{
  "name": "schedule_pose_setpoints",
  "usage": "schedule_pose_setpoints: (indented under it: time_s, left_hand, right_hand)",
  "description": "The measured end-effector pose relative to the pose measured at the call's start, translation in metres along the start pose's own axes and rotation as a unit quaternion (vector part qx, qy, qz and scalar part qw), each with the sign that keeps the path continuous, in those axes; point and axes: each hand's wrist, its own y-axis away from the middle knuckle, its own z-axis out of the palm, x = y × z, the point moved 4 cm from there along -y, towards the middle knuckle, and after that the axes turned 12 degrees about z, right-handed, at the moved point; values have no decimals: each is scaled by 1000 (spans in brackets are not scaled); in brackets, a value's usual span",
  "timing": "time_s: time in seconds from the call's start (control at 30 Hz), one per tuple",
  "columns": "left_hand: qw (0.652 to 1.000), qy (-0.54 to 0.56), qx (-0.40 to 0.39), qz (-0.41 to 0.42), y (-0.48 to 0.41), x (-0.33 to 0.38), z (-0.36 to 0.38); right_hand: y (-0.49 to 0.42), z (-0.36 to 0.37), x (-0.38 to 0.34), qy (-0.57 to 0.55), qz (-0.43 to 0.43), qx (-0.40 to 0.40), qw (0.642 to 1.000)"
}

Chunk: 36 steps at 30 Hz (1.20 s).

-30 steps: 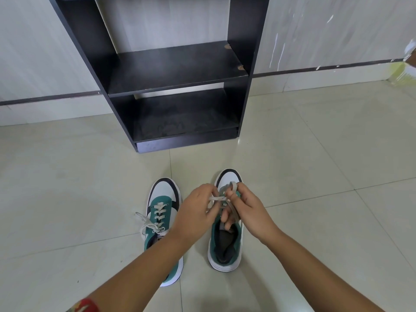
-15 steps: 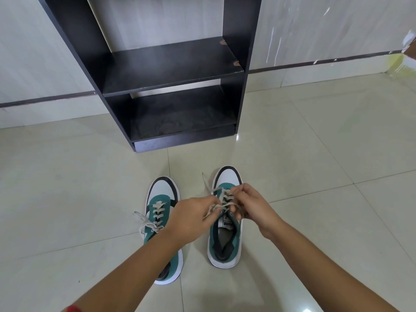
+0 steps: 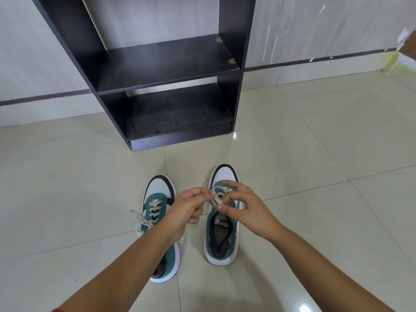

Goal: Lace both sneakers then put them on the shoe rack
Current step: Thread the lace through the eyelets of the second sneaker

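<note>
Two green, white and black sneakers stand side by side on the floor, toes toward the rack. The left sneaker (image 3: 157, 206) is laced, its loose lace ends trailing to its left. Over the tongue of the right sneaker (image 3: 221, 242) both hands work the beige lace (image 3: 218, 197). My left hand (image 3: 188, 209) pinches one end of the lace. My right hand (image 3: 244, 207) pinches the other part between thumb and fingers. The dark shoe rack (image 3: 162, 66) stands ahead against the wall, both its shelves bare.
Glossy pale floor tiles (image 3: 315, 154) surround the shoes. A light wall with a dark skirting stripe (image 3: 315, 59) runs behind the rack. A yellowish patch (image 3: 394, 61) marks the far right corner.
The hands have come closer together over the right sneaker, bunching the lace between them; earlier it was drawn out sideways. The camera has tilted slightly.
</note>
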Motion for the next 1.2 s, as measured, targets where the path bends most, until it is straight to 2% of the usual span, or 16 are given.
schedule_pose_setpoints:
  time_s: [0.13, 0.27, 0.3, 0.37, 0.43, 0.47, 0.5, 0.57, 0.6, 0.67, 0.77, 0.9, 1.0, 1.07, 1.13, 1.2]
  left_hand:
    - [1000, 23, 10, -7, 0, -3, -3]
    - [1000, 29, 12, -3, 1, -4, -4]
    - [1000, 27, 13, -4, 1, -3, -4]
    - [1000, 20, 13, -7, 1, -2, -2]
    - [1000, 2, 9, -7, 1, -2, 1]
    - [1000, -8, 7, -7, 1, -2, 2]
    - [1000, -18, 5, -6, 1, -3, 3]
    - [999, -34, -1, -1, 2, -2, 8]
    - [999, -39, -3, 3, 2, -1, 10]
    - [999, -47, 8, 15, 1, 2, 13]
    - [999, -47, 13, 22, 1, 4, 12]
    - [994, -74, 65, 55, 2, 6, -1]
    - [952, -254, 141, 91, 1, -3, -28]
    - [904, -412, 110, 40, 1, -15, -43]
    - [827, -560, 43, -5, 1, -30, -48]
    - [772, -636, -10, 2, 1, -39, -40]
  right_hand:
    - [6, -32, -13, -201, 53, -27, 978]
    - [4, -61, -2, -238, 120, 71, 961]
    - [2, -66, 6, -190, 134, 111, 966]
    - [-2, -73, 24, 51, 169, 172, 969]
    - [-2, -67, 39, 335, 209, 171, 903]
    - [0, -59, 41, 389, 193, 155, 887]
    - [2, -50, 37, 386, 154, 132, 900]
    - [7, -31, 17, 213, 53, 90, 971]
    - [11, -22, 6, 123, 18, 79, 989]
    - [10, -9, -8, 80, -4, 63, 995]
    - [0, -4, -2, 62, 32, 28, 997]
    - [-6, -19, 16, -92, 88, -28, 991]
    - [-9, -47, 48, -41, 155, 101, 982]
    - [-9, -56, 64, 62, 199, 139, 968]
    - [-9, -51, 77, 174, 248, 99, 948]
    - [-10, -38, 85, 302, 265, 25, 915]
